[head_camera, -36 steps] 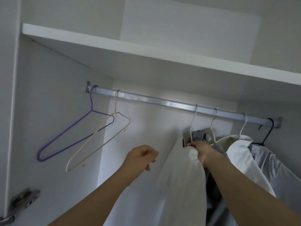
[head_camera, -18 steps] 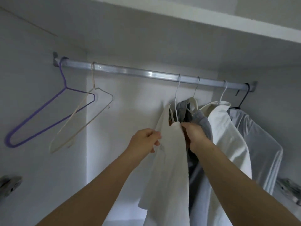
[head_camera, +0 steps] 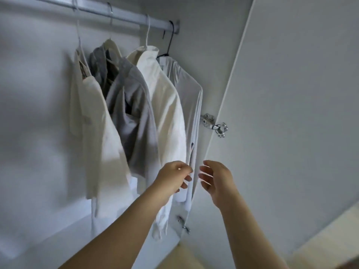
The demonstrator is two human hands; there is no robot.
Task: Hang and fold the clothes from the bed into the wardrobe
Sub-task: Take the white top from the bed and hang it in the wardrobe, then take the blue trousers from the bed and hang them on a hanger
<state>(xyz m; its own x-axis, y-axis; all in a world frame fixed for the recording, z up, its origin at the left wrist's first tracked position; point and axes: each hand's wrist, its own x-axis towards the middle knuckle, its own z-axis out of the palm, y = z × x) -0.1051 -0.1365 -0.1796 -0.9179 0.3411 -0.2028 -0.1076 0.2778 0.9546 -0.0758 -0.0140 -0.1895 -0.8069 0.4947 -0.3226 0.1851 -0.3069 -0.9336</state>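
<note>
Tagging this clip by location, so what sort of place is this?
Probably the inside of a wardrobe: a metal rail carries hangers with clothes, like the white shirt, and a hinged door stands open.

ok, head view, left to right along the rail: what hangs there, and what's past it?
cream shirt → grey top → white shirt → pale grey shirt → hinge → door

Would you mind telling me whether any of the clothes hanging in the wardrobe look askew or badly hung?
The grey garment, second from the left on the rail, hangs bunched and lopsided. Its top is crumpled beside what looks like a cream hanger, whose shoulder shows bare. The white shirt beside it hangs fairly straight.
</note>
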